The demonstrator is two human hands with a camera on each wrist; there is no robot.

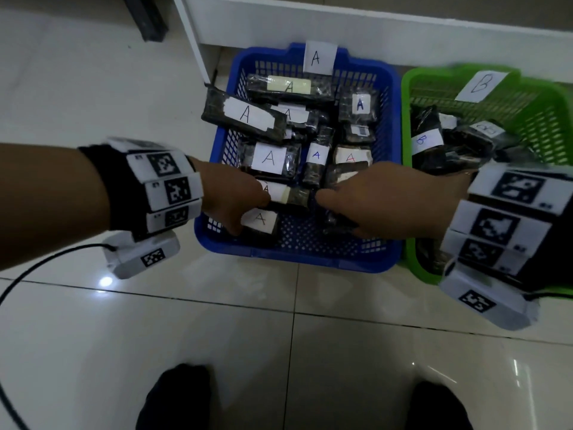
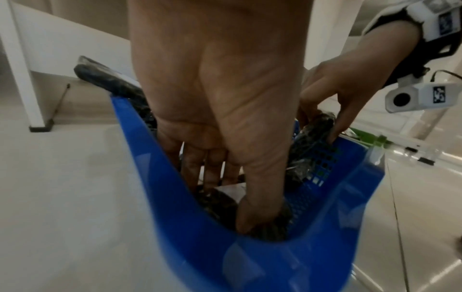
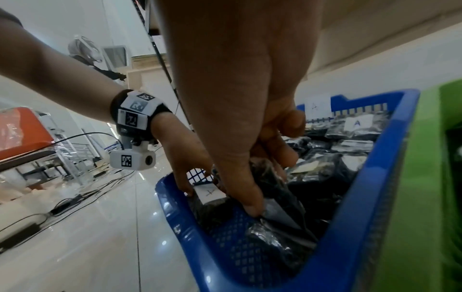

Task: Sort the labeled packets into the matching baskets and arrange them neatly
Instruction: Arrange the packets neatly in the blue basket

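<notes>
The blue basket tagged A holds several dark packets with white A labels. One such packet lies tilted over its left rim. My left hand reaches into the front left corner and pinches an A packet between thumb and fingers; in the left wrist view the thumb of that hand presses on dark wrapping. My right hand is in the front right corner, fingers curled round a dark packet; the right wrist view shows this hand with its thumb on the packet.
The green basket tagged B stands right against the blue one, with several B packets inside. A white cabinet runs behind both baskets. A black cable curves over the tiled floor at left. My feet are near the bottom edge.
</notes>
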